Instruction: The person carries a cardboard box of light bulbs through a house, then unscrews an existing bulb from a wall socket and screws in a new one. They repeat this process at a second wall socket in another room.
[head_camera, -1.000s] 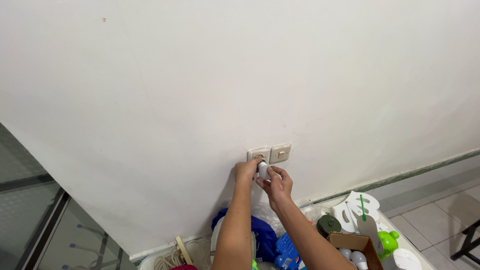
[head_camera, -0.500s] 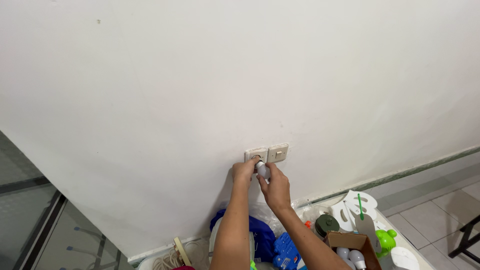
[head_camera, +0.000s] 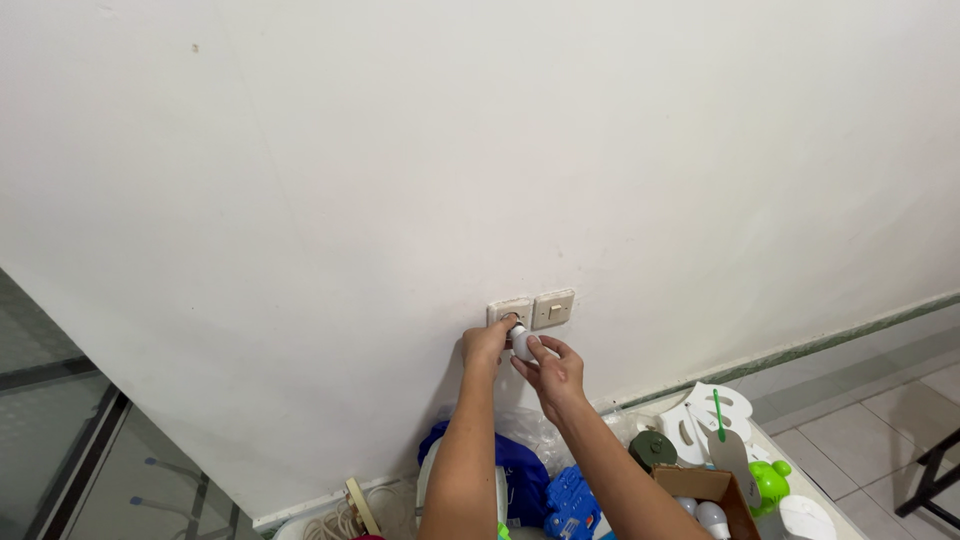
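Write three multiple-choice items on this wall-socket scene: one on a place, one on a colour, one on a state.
1. Where is the light switch relative to the socket?
A. To its right
B. Below it
C. On the floor

2. What colour is the frog toy?
A. Red
B. Bright green
C. Black

3. What are the hands doing?
A. Resting on the floor
B. Both on a small white plug at the socket
C. Lifting the cardboard box

Answers: 1 A, the two plates sit side by side. 2 B, it shows bright green. 3 B, left hand and right hand meet around the plug.
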